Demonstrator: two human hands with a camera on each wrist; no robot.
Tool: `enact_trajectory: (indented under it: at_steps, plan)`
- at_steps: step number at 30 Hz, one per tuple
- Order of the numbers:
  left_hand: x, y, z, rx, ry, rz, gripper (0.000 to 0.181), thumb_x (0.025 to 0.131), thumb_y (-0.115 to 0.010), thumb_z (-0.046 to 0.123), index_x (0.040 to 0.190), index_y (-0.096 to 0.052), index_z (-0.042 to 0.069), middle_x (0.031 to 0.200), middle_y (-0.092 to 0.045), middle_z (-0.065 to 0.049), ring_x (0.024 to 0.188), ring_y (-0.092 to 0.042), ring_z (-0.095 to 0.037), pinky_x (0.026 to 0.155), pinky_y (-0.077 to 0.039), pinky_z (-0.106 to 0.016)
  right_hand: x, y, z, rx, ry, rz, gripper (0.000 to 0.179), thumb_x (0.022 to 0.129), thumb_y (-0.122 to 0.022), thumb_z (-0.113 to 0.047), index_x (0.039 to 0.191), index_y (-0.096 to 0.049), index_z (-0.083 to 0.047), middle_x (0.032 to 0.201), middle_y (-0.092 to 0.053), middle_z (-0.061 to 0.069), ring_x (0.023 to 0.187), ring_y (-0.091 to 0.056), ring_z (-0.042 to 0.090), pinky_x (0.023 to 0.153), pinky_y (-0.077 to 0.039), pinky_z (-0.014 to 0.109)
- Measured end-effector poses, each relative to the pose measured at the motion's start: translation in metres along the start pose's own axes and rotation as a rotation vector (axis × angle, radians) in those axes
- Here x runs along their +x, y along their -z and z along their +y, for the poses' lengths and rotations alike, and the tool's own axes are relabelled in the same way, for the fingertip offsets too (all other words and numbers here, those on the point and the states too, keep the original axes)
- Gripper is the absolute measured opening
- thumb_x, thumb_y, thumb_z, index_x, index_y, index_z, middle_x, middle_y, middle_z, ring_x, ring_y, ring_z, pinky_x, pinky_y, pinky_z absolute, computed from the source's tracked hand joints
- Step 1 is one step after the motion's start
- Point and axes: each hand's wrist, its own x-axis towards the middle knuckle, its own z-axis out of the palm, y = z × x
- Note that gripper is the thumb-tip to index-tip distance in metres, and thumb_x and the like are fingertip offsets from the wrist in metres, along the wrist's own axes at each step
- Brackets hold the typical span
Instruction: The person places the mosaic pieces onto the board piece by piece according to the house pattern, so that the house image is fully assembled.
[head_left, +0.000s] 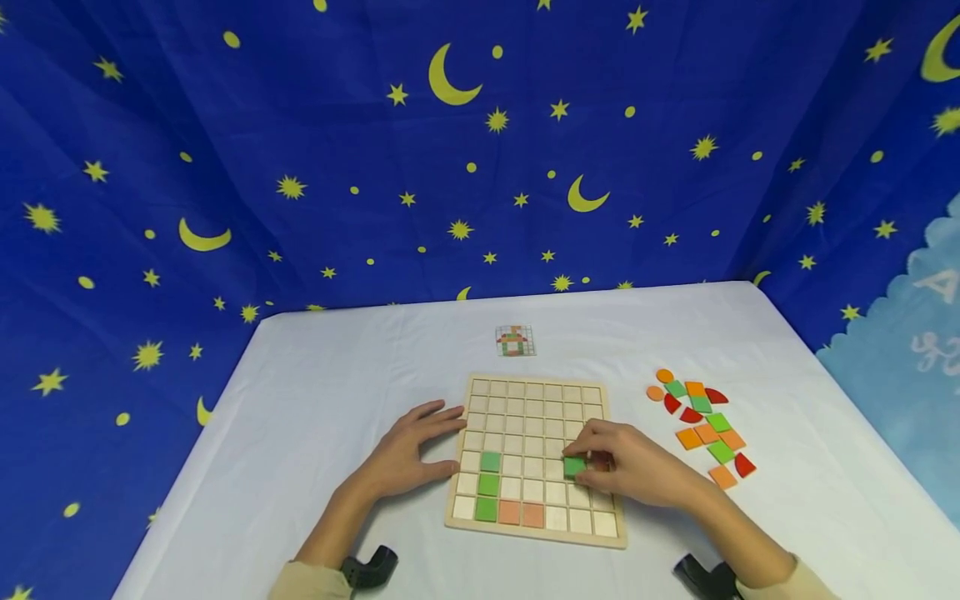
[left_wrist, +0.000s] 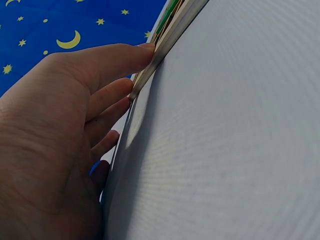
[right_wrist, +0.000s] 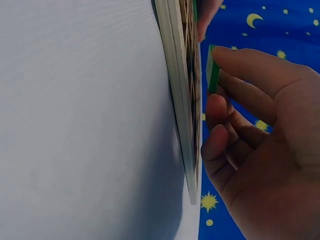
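Observation:
A wooden grid board (head_left: 536, 537) with a raised rim lies on the white table. Three green square tiles (head_left: 488, 484) stack up one column on its left, and two salmon square tiles (head_left: 521, 513) continue along the bottom row. With fingers spread and fairly straight, my left hand (head_left: 408, 450) touches the board's left edge; its thumb and fingertips meet the rim in the left wrist view. My right hand (head_left: 626, 458) pinches another green square tile (head_left: 574, 467) between thumb and fingers, over the board's right half. The right wrist view shows this tile (right_wrist: 213, 72) tilted on edge.
Right of the board lie loose orange, green and red tiles (head_left: 707, 433): squares, circles and quarter-rounds. Beyond the board is a small pattern card (head_left: 515, 341) with a coloured figure on a grid. A blue star-and-moon cloth (head_left: 517, 150) hangs behind the table.

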Motion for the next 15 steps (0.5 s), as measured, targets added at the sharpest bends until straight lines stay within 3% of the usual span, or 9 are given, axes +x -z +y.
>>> enact_trajectory:
  at_steps: [15]
  plan:
    - [-0.002,-0.001,-0.002,-0.006,-0.016,0.017,0.061,0.081,-0.073,0.049,0.136,-0.056,0.029,0.146,-0.040,0.019,0.140,-0.023,-0.014,0.106,-0.027,-0.055,0.017,-0.008,-0.005,-0.022,0.034,-0.042,0.027,0.087,-0.073,-0.030,0.113,-0.071,-0.024,0.101,-0.060,-0.015,0.078,-0.054,0.010,0.065,-0.045,0.022]
